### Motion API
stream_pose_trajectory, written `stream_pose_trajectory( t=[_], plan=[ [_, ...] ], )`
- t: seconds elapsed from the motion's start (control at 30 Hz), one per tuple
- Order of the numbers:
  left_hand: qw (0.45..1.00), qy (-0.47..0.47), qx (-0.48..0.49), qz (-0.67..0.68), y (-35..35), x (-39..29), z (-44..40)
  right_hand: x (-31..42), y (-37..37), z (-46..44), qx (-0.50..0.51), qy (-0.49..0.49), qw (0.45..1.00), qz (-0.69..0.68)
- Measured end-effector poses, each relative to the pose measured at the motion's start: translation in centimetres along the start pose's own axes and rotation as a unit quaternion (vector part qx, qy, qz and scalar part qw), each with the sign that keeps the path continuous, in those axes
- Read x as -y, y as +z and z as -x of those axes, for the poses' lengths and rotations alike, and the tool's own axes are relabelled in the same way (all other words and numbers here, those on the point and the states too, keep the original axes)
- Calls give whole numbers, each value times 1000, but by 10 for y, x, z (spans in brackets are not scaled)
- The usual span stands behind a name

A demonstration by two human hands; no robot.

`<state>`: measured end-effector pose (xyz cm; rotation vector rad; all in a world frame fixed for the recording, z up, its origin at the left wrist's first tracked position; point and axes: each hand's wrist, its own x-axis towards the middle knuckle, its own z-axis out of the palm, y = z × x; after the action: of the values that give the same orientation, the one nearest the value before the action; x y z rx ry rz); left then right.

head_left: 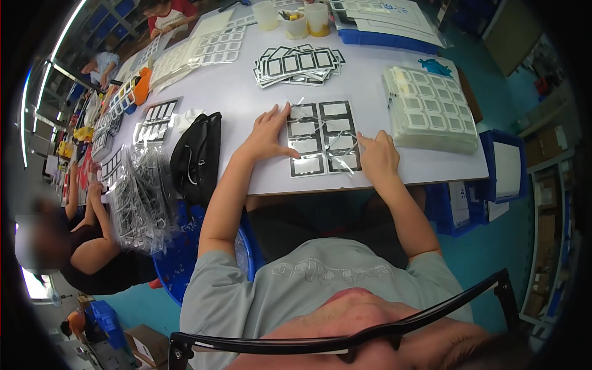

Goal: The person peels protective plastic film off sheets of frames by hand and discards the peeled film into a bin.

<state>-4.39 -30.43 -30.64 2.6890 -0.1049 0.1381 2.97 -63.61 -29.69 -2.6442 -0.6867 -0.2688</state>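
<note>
Two black-edged sheets of window frames (313,137) lie side by side in front of me, each with a column of several pale rectangles. Thin clear plastic strips (336,150) lie loosely across them, curling and shiny. My left hand (269,135) rests at the left sheet's edge, thumb and fingers spread apart. At the right sheet's edge, my right hand (380,155) has its fingers curled in and its fingertips close to the strip ends. Whatever sits between those fingertips is too small to make out.
Behind the sheets lies a loose pile of similar frames (297,66). A thick stack of white-framed sheets (431,111) stands at the right, a black pouch (196,157) at the left. Bagged pieces (140,200) hang near a co-worker. Plastic cups (317,21) stand at the back.
</note>
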Motion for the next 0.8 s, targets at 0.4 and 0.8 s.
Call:
stream_pose_trajectory(
  t=[0.4,0.8],
  plan=[
    [982,26,127,-140,-44,-2,-4,-20,13,33,-61,-44,996,56],
    [997,56,3,-62,31,-51,-9,-8,17,32,-72,-107,992,15]
  ],
)
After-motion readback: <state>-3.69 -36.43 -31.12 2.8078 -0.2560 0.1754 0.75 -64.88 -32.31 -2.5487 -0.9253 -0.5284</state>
